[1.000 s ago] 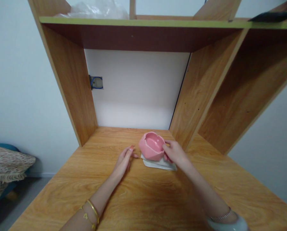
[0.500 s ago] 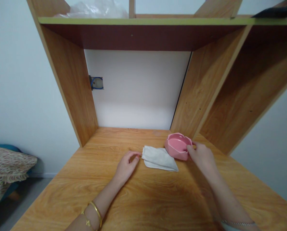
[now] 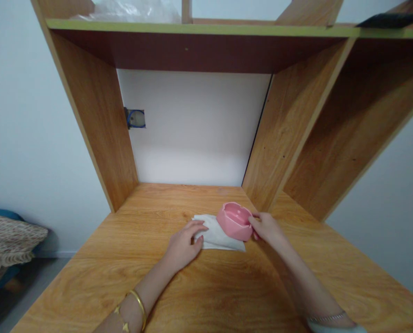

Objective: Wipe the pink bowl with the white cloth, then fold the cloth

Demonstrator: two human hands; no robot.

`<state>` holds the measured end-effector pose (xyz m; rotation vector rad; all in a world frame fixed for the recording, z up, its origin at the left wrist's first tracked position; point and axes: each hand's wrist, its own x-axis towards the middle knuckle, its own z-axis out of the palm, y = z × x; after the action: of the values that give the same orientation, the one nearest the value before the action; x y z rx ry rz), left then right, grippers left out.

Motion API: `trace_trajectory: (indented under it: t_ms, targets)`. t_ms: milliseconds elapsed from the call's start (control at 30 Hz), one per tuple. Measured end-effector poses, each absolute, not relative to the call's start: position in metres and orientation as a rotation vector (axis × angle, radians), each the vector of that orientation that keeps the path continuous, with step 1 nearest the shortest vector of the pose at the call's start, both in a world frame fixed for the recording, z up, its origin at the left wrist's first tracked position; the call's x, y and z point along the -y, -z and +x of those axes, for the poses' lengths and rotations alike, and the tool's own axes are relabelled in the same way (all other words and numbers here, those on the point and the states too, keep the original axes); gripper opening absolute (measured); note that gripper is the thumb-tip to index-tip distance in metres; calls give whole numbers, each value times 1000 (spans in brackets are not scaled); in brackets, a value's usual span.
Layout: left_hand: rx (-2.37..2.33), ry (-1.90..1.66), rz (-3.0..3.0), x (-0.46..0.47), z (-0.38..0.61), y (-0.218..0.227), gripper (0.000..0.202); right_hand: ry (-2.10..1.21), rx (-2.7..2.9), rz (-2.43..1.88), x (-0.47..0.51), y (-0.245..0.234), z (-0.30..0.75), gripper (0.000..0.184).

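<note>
A pink, faceted ashtray [image 3: 234,226] with a notched rim is tilted over the right part of a folded white cloth [image 3: 213,237]. My right hand [image 3: 264,227] grips its right wall, thumb at the rim and fingers along the outside. Whether its underside touches the cloth I cannot tell. My left hand [image 3: 185,245] lies at the cloth's left end, fingertips on top of the fabric, with thumb and fingers apart. The cloth lies flat on the wooden desk [image 3: 158,203].
Wooden side panels [image 3: 92,115] and a white back panel [image 3: 192,129] enclose the desk's rear. Above runs a shelf [image 3: 199,28] holding clear plastic [image 3: 133,10] and a dark object [image 3: 388,20]. A socket opening [image 3: 136,119] shows at left. A fringed blanket [image 3: 12,238] sits lower left.
The ashtray has moved left with my right hand, further over the cloth. My left hand has shifted from the cloth's left edge onto its top.
</note>
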<state>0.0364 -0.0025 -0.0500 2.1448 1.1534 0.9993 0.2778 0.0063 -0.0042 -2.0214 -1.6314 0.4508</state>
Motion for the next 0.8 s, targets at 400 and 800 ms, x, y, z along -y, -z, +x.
trace_trajectory:
  t_ms: [400,800]
  targets:
    - [-1348,-1117,2077,1,33,45,28,-103,1456,-2101,-7,-2,306,32]
    - [-1409,-1120,2064,3,33,41,29,-38,1493,-2198,-11,12,312,32]
